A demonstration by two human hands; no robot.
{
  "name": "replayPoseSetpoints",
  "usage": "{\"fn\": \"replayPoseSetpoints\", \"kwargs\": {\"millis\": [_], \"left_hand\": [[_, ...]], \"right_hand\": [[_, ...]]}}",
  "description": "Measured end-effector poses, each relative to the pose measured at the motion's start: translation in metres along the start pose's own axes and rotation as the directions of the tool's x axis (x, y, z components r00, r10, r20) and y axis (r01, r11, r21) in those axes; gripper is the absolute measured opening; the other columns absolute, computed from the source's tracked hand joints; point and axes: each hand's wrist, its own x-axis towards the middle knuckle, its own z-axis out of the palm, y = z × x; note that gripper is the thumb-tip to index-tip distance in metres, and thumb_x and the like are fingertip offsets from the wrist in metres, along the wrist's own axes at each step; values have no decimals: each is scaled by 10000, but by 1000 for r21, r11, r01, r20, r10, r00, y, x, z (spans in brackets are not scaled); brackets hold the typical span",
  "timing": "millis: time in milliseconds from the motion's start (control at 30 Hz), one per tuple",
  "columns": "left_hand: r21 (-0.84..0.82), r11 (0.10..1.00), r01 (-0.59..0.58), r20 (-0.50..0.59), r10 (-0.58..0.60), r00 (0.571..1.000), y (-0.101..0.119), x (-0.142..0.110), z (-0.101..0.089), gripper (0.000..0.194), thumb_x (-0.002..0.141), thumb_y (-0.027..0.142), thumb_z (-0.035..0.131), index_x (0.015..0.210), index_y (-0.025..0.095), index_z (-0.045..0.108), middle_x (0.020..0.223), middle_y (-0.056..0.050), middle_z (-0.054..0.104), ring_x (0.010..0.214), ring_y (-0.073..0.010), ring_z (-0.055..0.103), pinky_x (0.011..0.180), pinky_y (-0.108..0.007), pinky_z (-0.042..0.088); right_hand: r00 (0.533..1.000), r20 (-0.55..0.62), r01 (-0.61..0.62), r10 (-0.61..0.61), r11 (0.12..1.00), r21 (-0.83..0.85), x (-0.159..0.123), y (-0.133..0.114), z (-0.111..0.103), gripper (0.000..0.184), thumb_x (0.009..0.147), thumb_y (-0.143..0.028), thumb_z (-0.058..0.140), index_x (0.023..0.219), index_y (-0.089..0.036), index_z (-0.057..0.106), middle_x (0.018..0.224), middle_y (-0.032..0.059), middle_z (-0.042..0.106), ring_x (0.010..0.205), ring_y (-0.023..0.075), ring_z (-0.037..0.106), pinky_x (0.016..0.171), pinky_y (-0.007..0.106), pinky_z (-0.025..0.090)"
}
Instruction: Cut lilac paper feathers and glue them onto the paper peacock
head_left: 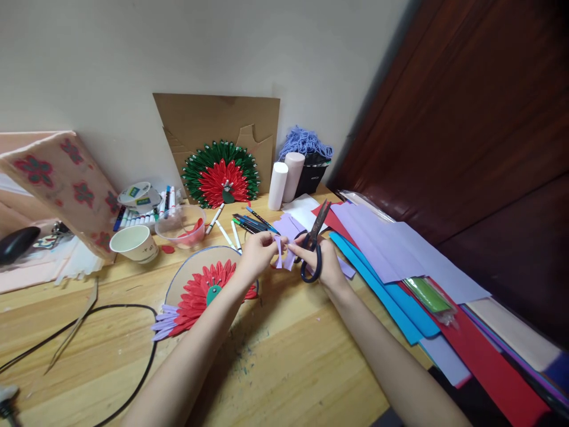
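Lilac paper pieces (pixel 288 260) hang between the two hands, over the middle of the wooden table (pixel 284 367). The left hand (pixel 259 252) has its thumb and fingertips pinched together on them. The right hand (pixel 326 261) is curled around dark-handled scissors (pixel 313 246), blades pointing up and away, while its thumb and a fingertip meet at the paper too. To the left, partly behind the left forearm, lies a round cardboard disc (pixel 186 270) bearing red petals (pixel 193 299), a green oval (pixel 214 294) and lilac petals (pixel 165 322) at its near left edge. Farther left stand a paper cup (pixel 134 243) and a clear plastic bowl (pixel 180 228) with red pieces inside. At the far side, a green and red petal fan (pixel 226 178) stands before a cardboard sheet (pixel 217 115). Lilac, blue and red sheets (pixel 377 243) overlap along the right side.
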Motion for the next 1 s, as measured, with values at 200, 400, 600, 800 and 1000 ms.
{"fn": "replayPoseSetpoints", "kwargs": {"millis": [200,400,600,800,1000], "left_hand": [[50,999,11,6,-12,1000,-1,3,-4,346,637,463,660,627,122,600,580,-24,610,497,-115,508,480,-224,373],[269,956,-115,-78,141,987,-8,5,-6,266,732,357,577,634,119,647,630,-53,661,624,-166,599,572,-237,423],[248,960,-127,-139,165,976,-1,5,3,219,736,302,562,691,127,684,707,-67,700,675,-181,625,609,-248,434],[99,994,48,36,-52,998,0,13,0,105,637,229,604,645,126,618,596,-21,621,580,-145,558,548,-236,407],[80,988,128,114,-137,984,17,2,-10,340,554,33,507,832,156,659,884,-63,677,843,-181,602,734,-272,451]], "right_hand": [[999,47,-11,14,998,-54,-1,-7,-2,328,612,-414,742,739,-164,573,638,-15,556,549,123,517,516,243,400],[997,80,-3,9,997,-73,-2,-13,-6,325,594,-421,745,706,-171,570,585,-37,536,497,107,476,482,239,370],[997,73,22,-20,1000,-22,2,-10,-11,344,564,-416,760,718,-172,575,602,-23,561,513,125,523,487,248,407],[997,-5,-81,81,997,2,7,-8,-12,366,554,-436,758,727,-167,582,559,-35,552,473,117,510,450,240,392],[999,-44,-30,27,997,-69,10,-9,-15,344,544,-414,767,694,-159,592,581,-28,556,504,106,493,464,226,378]]}}
